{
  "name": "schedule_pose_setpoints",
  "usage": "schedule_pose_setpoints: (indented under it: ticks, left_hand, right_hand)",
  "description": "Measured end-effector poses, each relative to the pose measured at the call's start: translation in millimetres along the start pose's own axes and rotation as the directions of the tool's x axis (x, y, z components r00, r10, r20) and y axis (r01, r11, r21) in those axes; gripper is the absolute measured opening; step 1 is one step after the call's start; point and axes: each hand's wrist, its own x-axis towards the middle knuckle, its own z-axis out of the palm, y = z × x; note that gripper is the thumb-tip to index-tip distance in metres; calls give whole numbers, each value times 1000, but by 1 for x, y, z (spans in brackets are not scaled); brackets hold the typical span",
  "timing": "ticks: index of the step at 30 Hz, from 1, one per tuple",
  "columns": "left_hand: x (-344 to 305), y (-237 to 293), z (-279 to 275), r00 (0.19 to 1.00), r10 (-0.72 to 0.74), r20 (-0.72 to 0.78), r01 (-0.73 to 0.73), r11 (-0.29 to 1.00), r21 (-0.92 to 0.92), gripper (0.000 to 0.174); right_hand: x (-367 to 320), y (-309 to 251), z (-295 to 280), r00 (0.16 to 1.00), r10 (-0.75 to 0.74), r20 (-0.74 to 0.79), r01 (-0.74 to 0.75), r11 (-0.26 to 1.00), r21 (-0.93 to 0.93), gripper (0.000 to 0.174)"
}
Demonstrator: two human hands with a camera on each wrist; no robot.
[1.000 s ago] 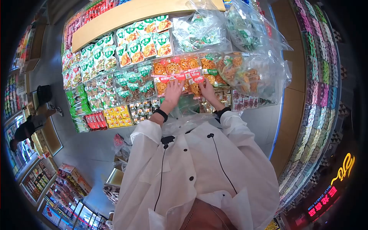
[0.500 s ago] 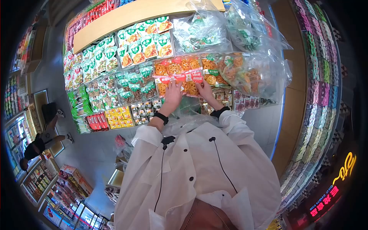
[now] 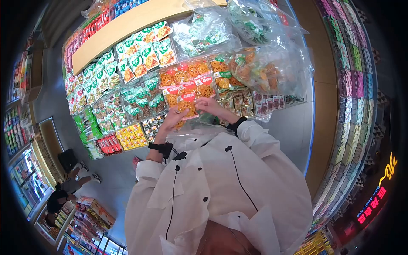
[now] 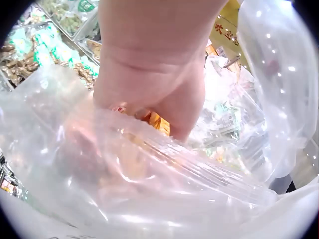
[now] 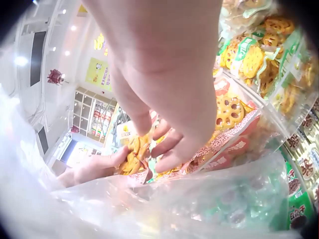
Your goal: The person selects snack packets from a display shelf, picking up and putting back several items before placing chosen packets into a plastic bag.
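My left hand (image 3: 172, 119) grips a red-and-clear packet of lotus root slices (image 3: 187, 107) by its lower left side, just in front of the display. At the packet's right edge, my right hand (image 3: 211, 106) pinches it between thumb and curled fingers; in the right wrist view the orange slices (image 5: 133, 158) show between both hands. A clear plastic bag (image 4: 149, 199) hangs under the hands and hides the left fingers in the left wrist view. Behind lie more of the same packets (image 3: 182, 77) in their compartment.
Green-and-white snack packets (image 3: 144, 55) fill compartments at the back left. Large clear plastic bags (image 3: 272, 70) bulge over the right side. Small yellow packs (image 3: 131, 136) line the front edge. A wooden board (image 3: 140, 21) crosses the back. Someone in dark clothes (image 3: 63, 195) is at far left.
Both hands have drawn back towards the body, bringing a lotus root packet off the row. The head view has shifted slightly, and the person at left has moved lower in the view.
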Motion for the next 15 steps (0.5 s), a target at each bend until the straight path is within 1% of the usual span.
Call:
schedule_pose_setpoints:
  ticks: [1,2,3,4,5,6,7,8,9,10,11,12,13,14,15]
  left_hand:
    - [-6,2,-1,997,-52,-50,49,997,-54,32]
    - [-9,4,-1,998,-50,-50,47,997,-53,32]
    - [-13,7,0,997,-57,-52,51,992,-118,32]
    - [-15,7,0,996,-66,-56,54,982,-184,32]
    - [-15,7,0,996,-65,-60,53,981,-186,32]
    - [-14,6,-1,991,-102,-81,90,986,-141,33]
    - [-14,6,-1,985,-139,-102,129,987,-97,33]
    - [-13,4,1,985,-137,-105,127,987,-99,33]
    - [-11,3,5,990,-59,-125,47,995,-92,34]
    - [-10,2,9,989,18,-144,-31,996,-83,36]
    - [-9,2,12,989,20,-145,-32,996,-85,36]
    - [-8,4,14,988,14,-151,-20,999,-33,38]
    - [-6,6,15,987,9,-158,-6,1000,19,40]
    - [-2,0,12,987,10,-159,-7,1000,20,40]
    - [6,-11,6,988,-15,-153,21,999,34,43]
  right_hand:
    - [4,5,-3,1000,-25,-8,25,998,-61,20]
    - [8,10,-5,999,-51,-13,49,991,-123,20]
    - [12,16,-10,999,-52,-12,50,991,-124,20]
    - [13,21,-15,990,-127,-56,103,941,-323,23]
    - [13,28,-20,975,-208,-81,138,849,-510,26]
    - [9,26,-20,975,-206,-77,139,848,-511,26]
    - [1,18,-17,917,-375,-139,172,683,-710,32]
    - [-5,9,-14,826,-543,-151,153,474,-867,40]
    - [-9,-2,-13,826,-544,-147,155,471,-868,40]
    - [-12,-14,-11,793,-605,-66,167,320,-933,46]
    - [-14,-19,-11,758,-652,23,168,161,-972,53]
    - [-14,-19,-12,758,-652,24,168,159,-973,53]
    - [-13,-18,-13,778,-628,21,158,164,-974,56]
    - [-12,-16,-14,798,-602,17,149,169,-974,58]
    - [-10,-14,-15,798,-603,18,149,169,-974,58]
